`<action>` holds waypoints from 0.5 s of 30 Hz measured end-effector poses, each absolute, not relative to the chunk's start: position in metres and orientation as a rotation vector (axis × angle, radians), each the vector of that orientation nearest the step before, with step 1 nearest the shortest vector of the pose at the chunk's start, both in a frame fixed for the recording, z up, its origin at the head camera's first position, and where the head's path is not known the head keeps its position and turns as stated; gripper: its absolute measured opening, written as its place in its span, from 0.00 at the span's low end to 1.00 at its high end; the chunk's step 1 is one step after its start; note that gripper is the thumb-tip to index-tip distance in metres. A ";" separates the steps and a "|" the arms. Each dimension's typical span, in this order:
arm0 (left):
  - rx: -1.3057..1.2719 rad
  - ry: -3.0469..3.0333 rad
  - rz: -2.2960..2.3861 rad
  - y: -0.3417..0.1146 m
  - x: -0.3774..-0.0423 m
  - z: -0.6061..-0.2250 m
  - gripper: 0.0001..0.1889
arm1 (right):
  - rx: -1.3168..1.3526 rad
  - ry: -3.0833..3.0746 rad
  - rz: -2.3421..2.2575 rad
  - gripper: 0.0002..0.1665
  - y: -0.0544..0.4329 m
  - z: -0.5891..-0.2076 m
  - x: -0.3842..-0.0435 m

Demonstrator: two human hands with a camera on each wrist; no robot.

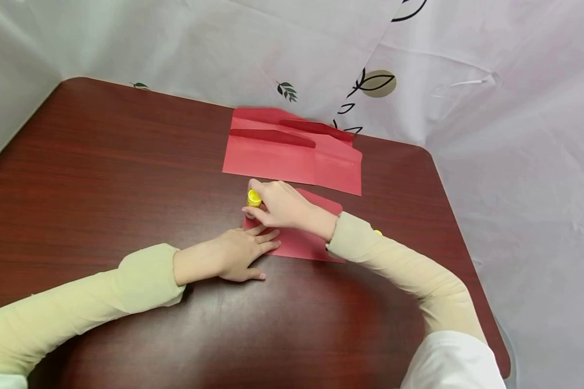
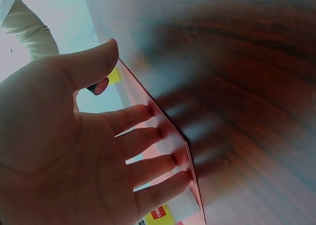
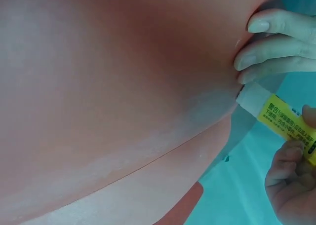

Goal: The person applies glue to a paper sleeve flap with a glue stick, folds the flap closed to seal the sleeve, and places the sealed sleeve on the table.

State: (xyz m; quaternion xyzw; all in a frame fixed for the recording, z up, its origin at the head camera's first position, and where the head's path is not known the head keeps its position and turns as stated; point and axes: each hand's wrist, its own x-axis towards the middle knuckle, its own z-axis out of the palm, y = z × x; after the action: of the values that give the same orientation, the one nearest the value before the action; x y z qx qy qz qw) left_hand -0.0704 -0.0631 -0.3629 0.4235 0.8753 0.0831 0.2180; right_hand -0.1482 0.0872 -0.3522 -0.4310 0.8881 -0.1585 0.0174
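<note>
Pinching yellow glue stick between thumb and fingers, right hand holds its white end at left end of red envelope, which lies on table in front of more red envelopes. Left hand flat, fingers straight, slightly apart, resting on envelope's left side. Best: light, even pressure along pale streak beside flap; left fingertips firm on paper yet clear of glue.

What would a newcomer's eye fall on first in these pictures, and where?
Probably the bright red open envelopes, overlapping near the far edge of the dark table. Next, the yellow glue stick, held by the right hand at the left end of a nearer red envelope, where the left hand's fingertips rest.
</note>
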 end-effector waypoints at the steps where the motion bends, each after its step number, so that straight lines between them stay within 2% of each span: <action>1: 1.169 2.423 0.231 -0.063 -0.070 -0.363 0.37 | -1.336 2.752 -0.495 0.16 0.088 -0.352 -0.148; 15: 1.167 2.416 0.211 -0.063 -0.070 -0.363 0.37 | -1.284 2.694 -0.520 0.15 0.097 -0.352 -0.151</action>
State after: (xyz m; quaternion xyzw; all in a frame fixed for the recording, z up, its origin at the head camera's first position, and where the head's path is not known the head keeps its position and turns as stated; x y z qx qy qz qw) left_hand -0.0700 -0.0634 -0.3634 0.4227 0.8750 0.0764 0.2232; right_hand -0.1514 0.0966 -0.3518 -0.4233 0.8879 -0.1714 0.0560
